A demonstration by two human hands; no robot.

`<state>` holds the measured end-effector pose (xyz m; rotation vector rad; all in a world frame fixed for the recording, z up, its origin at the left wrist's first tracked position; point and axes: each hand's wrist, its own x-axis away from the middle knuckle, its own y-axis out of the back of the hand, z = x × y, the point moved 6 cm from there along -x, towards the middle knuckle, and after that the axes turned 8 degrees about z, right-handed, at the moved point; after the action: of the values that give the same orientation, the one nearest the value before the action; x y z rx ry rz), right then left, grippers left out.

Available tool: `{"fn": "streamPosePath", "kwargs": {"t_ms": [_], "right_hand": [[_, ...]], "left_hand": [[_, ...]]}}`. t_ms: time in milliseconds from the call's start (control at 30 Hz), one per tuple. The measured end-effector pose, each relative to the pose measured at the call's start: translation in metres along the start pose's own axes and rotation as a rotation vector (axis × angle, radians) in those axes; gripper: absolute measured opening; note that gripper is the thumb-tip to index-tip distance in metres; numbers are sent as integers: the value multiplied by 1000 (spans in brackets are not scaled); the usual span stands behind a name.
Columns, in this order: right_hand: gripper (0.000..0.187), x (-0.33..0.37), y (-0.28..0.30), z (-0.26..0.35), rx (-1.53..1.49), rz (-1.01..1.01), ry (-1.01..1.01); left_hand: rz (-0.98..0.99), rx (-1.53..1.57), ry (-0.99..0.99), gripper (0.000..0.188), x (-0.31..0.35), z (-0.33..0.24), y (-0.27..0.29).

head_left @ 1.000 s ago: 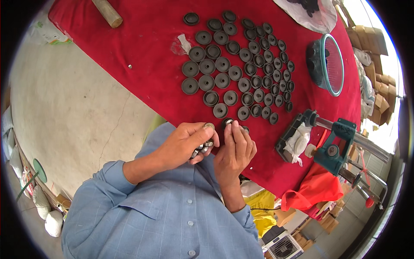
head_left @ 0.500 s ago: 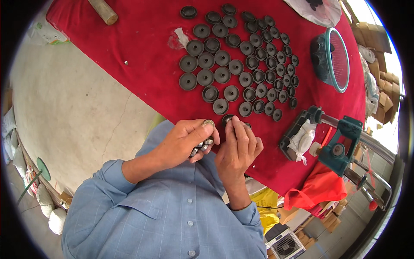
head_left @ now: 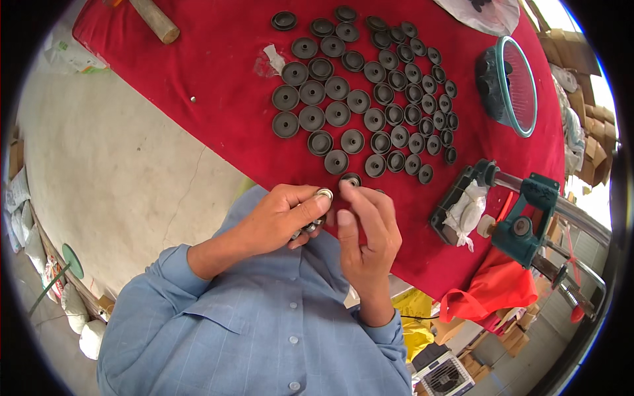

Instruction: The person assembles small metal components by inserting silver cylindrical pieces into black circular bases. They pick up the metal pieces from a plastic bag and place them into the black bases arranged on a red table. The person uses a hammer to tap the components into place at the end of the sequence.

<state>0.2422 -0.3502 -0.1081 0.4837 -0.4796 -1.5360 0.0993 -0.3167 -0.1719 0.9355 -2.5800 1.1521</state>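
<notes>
Several small shiny metal ball bearings (head_left: 323, 193) are in my left hand (head_left: 285, 218); one is pinched between thumb and forefinger, others sit in the curled fingers. My right hand (head_left: 370, 237) has its thumb and fingers apart, with nothing seen between them. Its fingertips are at the near edge of a dark grey wheel-like disc (head_left: 354, 177), partly covering it; a metal ring shows in that disc. Beyond my hands, many similar round discs (head_left: 312, 117) with raised centres lie in loose rows on the red cloth (head_left: 224, 125). Another dark piece is mostly hidden behind my right fingers.
A teal-rimmed basket (head_left: 500, 105) with dark contents stands at the far right. Nearer, a green hand press (head_left: 528, 221) sits beside a plastic-wrapped item (head_left: 467, 210). A wooden handle (head_left: 157, 21) lies far left. A red bag (head_left: 492, 287) hangs by the right table edge.
My right fingers have loosened and spread, drawing slightly back from the near disc, where a metal ring now shows. In my left hand, the pinched bearing has shifted slightly nearer me.
</notes>
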Motion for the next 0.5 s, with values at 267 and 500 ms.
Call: {"fn": "streamPosePath", "kwargs": {"t_ms": [267,500], "right_hand": [[21,-11,-5,-18,-511,250,-267],[16,-17,17,-21,-422,-2,-197]], "left_hand": [[81,-132,24,41,0,2,3],[67,-13,-10,41,-1,-1,4]]}}
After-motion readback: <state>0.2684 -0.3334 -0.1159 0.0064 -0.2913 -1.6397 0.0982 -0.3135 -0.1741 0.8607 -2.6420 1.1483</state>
